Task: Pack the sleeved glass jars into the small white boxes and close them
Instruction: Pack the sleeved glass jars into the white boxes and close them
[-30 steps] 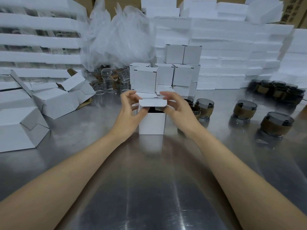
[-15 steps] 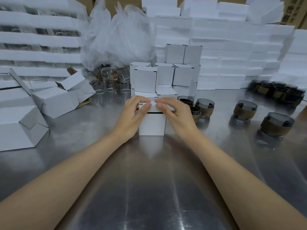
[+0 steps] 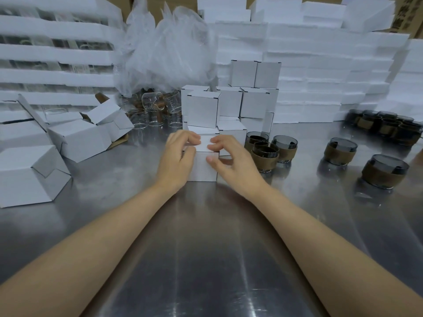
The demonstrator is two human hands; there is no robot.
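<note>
Steel tabletop [image 3: 206, 259] stretched under my arms, with foam slabs [image 3: 320, 72] stacked behind. Well left of my hands lay open boxes [image 3: 77, 138]. My left hand [image 3: 177, 161] cupped the small white box [image 3: 203, 167] on its left side, fingers curled over the shut lid. My right hand [image 3: 231, 159] pressed fingertips on the lid, thumb against the front. Closed boxes [image 3: 203, 108] stood just behind, and sleeved jars [image 3: 265, 154] sat right of my right hand.

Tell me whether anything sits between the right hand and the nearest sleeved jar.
Nothing visible does. The right hand rests on the small white box; the nearest sleeved jar stands just right of it on bare table.
</note>
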